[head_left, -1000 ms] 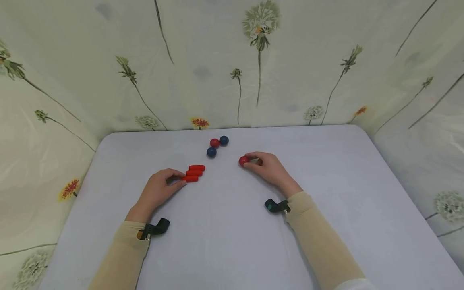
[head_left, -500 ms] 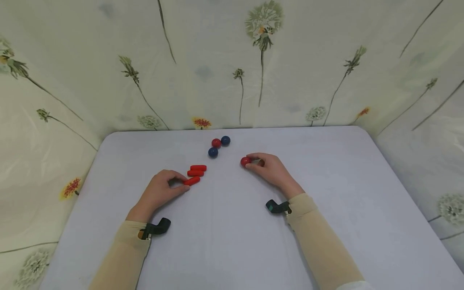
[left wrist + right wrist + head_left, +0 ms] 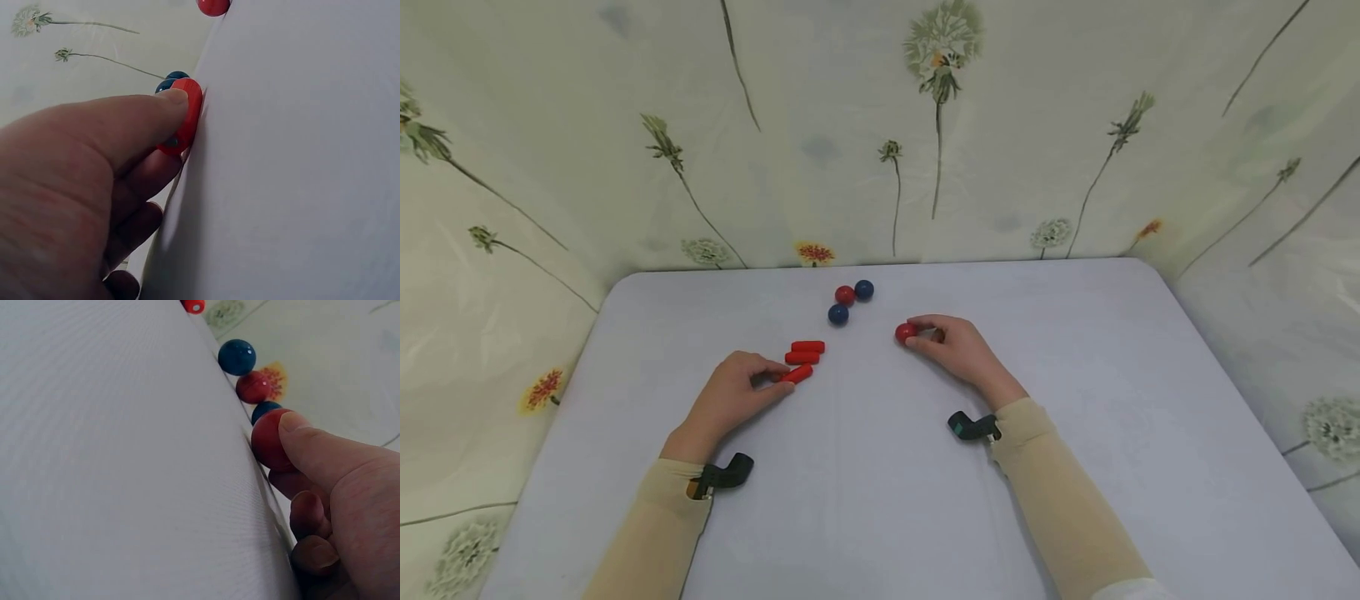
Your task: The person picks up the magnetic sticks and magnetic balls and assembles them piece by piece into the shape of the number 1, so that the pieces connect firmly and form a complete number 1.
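My left hand point(image 3: 733, 393) pinches the nearest of three red sticks point(image 3: 798, 374) between thumb and fingers; it lies slanted, its right end tilted away. Just beyond it, two more red sticks point(image 3: 806, 352) lie almost parallel. In the left wrist view the thumb covers part of the held stick point(image 3: 192, 115). To the right, my right hand point(image 3: 958, 350) grips a red ball point(image 3: 905, 333), thumb on its near side in the right wrist view. Farther back sit a red ball point(image 3: 845, 295) and two blue balls, one in front point(image 3: 838, 314) and one behind point(image 3: 864, 290).
A white-covered table point(image 3: 880, 483) carries everything. Behind its far edge hangs a pale curtain point(image 3: 820, 108) printed with dandelions. Each wrist wears a small black camera, the left one point(image 3: 726, 472) and the right one point(image 3: 972, 426).
The nearest red stick has turned from lying level beside the others to a slant, pulled slightly nearer by my left hand. My right hand and its ball have stayed put.
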The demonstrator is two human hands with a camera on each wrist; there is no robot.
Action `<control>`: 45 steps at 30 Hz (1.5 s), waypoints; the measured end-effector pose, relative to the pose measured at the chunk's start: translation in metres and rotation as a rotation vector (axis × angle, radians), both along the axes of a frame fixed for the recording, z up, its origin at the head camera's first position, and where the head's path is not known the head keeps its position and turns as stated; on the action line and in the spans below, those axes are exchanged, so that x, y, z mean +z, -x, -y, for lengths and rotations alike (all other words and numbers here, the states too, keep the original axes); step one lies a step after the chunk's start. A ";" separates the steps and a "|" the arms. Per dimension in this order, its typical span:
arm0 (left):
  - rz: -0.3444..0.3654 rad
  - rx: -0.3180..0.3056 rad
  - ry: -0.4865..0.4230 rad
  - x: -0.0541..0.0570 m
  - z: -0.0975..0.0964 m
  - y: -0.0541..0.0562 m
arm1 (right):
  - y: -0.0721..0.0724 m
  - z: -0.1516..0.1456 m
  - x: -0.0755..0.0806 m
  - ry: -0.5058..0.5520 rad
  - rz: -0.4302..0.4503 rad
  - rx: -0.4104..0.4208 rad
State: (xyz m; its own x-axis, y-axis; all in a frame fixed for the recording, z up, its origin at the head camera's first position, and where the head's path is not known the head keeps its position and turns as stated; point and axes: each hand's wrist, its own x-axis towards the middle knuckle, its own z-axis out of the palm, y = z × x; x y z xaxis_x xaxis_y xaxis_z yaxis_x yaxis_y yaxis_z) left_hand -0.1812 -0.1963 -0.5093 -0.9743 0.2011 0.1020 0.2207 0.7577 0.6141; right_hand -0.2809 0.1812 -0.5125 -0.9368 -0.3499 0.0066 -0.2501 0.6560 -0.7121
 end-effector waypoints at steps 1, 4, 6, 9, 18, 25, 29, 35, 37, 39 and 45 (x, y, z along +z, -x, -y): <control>-0.002 -0.002 0.007 0.002 -0.001 -0.001 | 0.000 0.000 0.000 0.002 0.002 0.000; -0.003 -0.001 0.010 0.005 -0.003 -0.003 | 0.000 0.000 0.001 0.007 0.005 0.001; -0.002 0.000 0.011 0.007 -0.005 -0.004 | 0.000 0.000 0.000 0.009 0.005 -0.001; 0.000 0.007 0.009 0.008 -0.010 -0.005 | 0.001 0.000 0.000 0.008 0.001 -0.006; 0.041 0.029 -0.044 0.010 -0.027 -0.008 | 0.001 -0.001 0.000 0.023 -0.016 0.010; 0.061 0.032 -0.095 0.012 -0.040 -0.008 | 0.001 -0.002 -0.001 0.032 -0.015 0.014; 0.075 0.038 -0.132 0.012 -0.048 -0.006 | 0.002 -0.003 -0.001 0.039 -0.016 0.016; 0.074 0.046 -0.152 0.008 -0.060 -0.003 | 0.002 -0.002 -0.001 0.044 -0.006 0.015; 0.076 0.054 -0.153 0.007 -0.064 -0.002 | 0.002 -0.002 -0.001 0.044 -0.002 0.014; 0.080 0.060 -0.158 0.008 -0.069 -0.002 | 0.001 -0.002 -0.001 0.044 0.001 0.013; 0.083 0.065 -0.162 0.010 -0.081 0.000 | 0.001 -0.002 0.000 0.034 -0.006 0.017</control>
